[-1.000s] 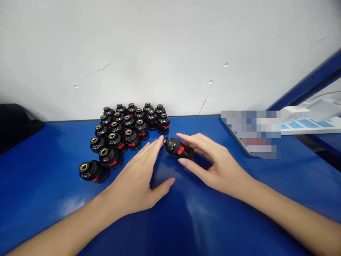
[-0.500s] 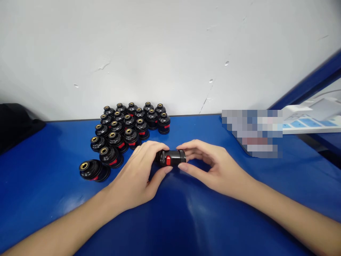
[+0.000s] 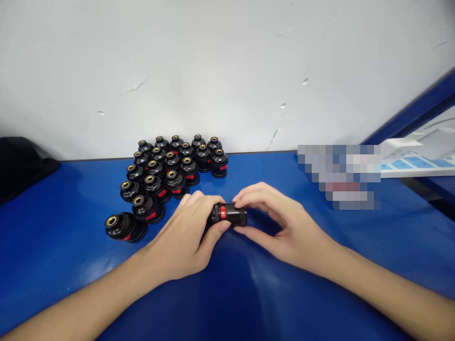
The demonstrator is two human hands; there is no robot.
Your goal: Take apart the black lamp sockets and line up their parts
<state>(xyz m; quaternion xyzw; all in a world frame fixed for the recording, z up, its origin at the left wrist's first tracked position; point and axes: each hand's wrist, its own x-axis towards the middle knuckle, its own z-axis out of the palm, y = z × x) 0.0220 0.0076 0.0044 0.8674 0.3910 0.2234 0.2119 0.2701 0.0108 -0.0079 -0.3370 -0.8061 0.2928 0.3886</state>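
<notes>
A glossy black cylindrical fitting with a red tab on its side is on its side between the person's two hands, above or resting on the smooth blue tabletop; whether it touches the surface cannot be told. The left hand grips one end, fingers bent over the far side and thumb along the near side, so that end is mostly hidden. The right hand comes from the other side, its fingers curved in a loose arch: the index fingertip meets the fitting's far edge, while the thumb tip is at the near edge — whether it presses there cannot be told. With the fitting laid crosswise, each hand has an end to itself, and the red tab faces up towards the wearer, in plain sight.

To the left and beyond, a cluster of matching black domed fittings with brass-coloured threaded-looking holes stands upright in uneven rows. They probably stand that way because the broader end makes a steady foot; close spacing keeps them together near the pale grey wall. A dark, soft-looking bundle sits at far left. At right are a pixelated flat object and a white item with blue panels.
</notes>
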